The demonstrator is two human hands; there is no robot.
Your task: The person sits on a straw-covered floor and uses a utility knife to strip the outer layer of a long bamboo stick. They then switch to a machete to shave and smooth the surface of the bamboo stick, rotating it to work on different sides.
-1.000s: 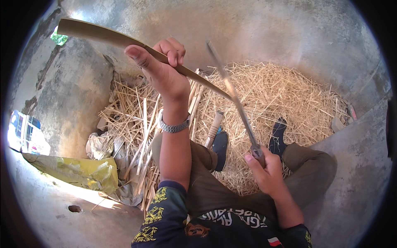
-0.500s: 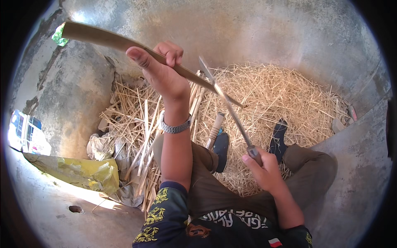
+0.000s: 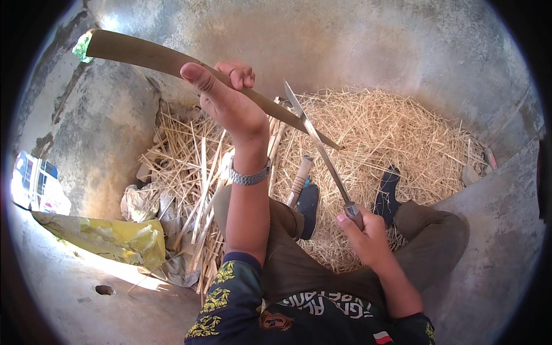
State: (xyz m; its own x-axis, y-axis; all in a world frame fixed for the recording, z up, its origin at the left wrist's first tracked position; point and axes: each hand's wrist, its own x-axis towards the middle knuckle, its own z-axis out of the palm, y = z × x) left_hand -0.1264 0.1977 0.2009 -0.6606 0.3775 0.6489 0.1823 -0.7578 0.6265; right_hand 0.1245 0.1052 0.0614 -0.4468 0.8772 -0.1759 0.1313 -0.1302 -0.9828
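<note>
My left hand [image 3: 233, 106] is raised and closed round a long, flat, brown bamboo strip [image 3: 138, 52], with the thumb stretched along it. The strip slopes from the upper left down to a narrow end over the straw-like shavings. My right hand [image 3: 365, 233] grips the dark handle of a long, narrow knife [image 3: 326, 158]. Its blade points up and away and crosses the strip near the lower end, apparently touching it. Part of the strip is hidden behind my left fingers.
Thin shavings [image 3: 391, 121] pile up ahead, around my dark-shod feet. Split strips [image 3: 198, 213] lie on the left beside a yellow sack [image 3: 132, 241]. A tool with a pale wrapped handle [image 3: 299, 181] rests by my left foot. A concrete wall [image 3: 345, 46] stands behind.
The strip has turned slightly, so more of its broad face shows. My left hand has shifted a little to the right. The knife blade has moved slightly right along the strip.
</note>
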